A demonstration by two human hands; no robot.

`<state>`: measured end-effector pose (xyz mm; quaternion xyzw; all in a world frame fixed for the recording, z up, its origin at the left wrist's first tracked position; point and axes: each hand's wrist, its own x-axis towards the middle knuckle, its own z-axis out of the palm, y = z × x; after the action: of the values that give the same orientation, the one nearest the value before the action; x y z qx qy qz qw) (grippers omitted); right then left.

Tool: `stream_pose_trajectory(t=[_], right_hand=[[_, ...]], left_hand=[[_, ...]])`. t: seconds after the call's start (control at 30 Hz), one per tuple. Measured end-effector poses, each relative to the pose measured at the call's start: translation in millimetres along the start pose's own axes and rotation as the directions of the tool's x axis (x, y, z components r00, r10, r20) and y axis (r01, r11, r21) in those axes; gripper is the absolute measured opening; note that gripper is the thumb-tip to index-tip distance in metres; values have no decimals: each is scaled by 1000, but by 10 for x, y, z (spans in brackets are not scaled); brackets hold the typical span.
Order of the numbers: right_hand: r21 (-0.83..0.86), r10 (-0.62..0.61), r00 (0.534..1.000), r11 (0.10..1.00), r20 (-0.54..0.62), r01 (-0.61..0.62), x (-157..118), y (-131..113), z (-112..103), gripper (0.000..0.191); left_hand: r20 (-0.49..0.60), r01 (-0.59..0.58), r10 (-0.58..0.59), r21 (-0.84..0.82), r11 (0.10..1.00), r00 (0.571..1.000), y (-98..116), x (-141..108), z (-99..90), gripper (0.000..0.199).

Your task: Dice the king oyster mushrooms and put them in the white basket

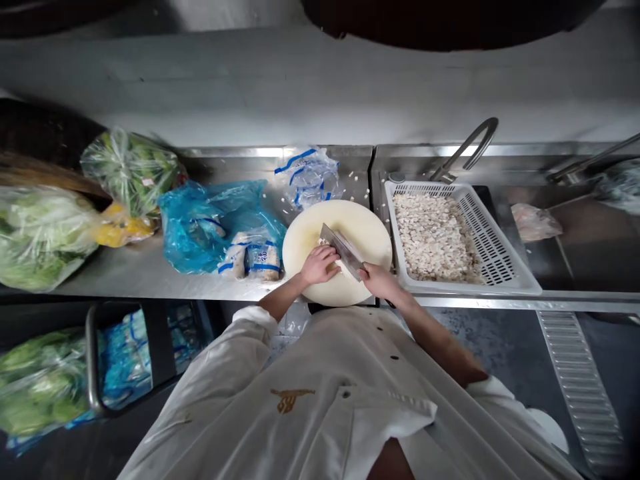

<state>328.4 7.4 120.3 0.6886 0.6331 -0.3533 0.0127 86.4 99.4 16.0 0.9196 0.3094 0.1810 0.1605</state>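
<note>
My right hand grips the handle of a cleaver, its broad blade slanting up and left over a round, cream-coloured chopping board. Close against the blade's left side, my left hand lies with fingers bent together over a pale piece of mushroom, mostly hidden beneath them. A few small pale bits show by the fingertips. To the board's left lie plastic-wrapped pale mushrooms. Right of the board, a white slotted basket holds a heap of chopped pale pieces.
Crumpled clear wrappers and scattered bits lie behind the board. A blue plastic bag and bagged green vegetables stand left. A curved faucet rises behind the basket, with a sink at right. Below left is a cart handle.
</note>
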Motion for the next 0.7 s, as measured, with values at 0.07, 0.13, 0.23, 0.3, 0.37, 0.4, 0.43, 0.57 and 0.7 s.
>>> stream_pose_trajectory(t=[0.07, 0.13, 0.23, 0.3, 0.37, 0.4, 0.43, 0.57, 0.7], right_hand=[[73, -28, 993, 997, -113, 36, -105, 64, -105, 35], [168, -36, 978, 983, -208, 72, -225, 144, -202, 39], [244, 21, 952, 968, -304, 56, -344, 278, -326, 45], [234, 83, 935, 972, -346, 0, -358, 361, -383, 45], [185, 134, 922, 980, -364, -70, -340, 435, -407, 44], [150, 159, 920, 982, -359, -111, -330, 471, -405, 43], [114, 182, 921, 982, -344, -152, -326, 509, -392, 42], [12, 250, 933, 967, -260, -256, -388, 666, -239, 40], [-17, 262, 947, 963, -187, -270, -471, 693, -20, 41]], left_hand=[[24, -31, 30, 13, 999, 999, -13, -15, -53, 42], [67, -77, 75, 30, 997, 995, -50, 15, -146, 46], [159, -191, 179, 62, 980, 971, -124, 243, -312, 66], [247, -287, 266, 55, 956, 932, -163, 502, -379, 83], [332, -360, 333, 21, 933, 882, -180, 763, -376, 94], [359, -375, 348, 8, 927, 866, -175, 864, -346, 96], [373, -371, 342, 7, 928, 862, -159, 932, -301, 95], [255, -118, 70, 178, 977, 964, 36, 841, -36, 74], [-38, 344, -353, 337, 876, 935, 306, 540, 155, 76]])
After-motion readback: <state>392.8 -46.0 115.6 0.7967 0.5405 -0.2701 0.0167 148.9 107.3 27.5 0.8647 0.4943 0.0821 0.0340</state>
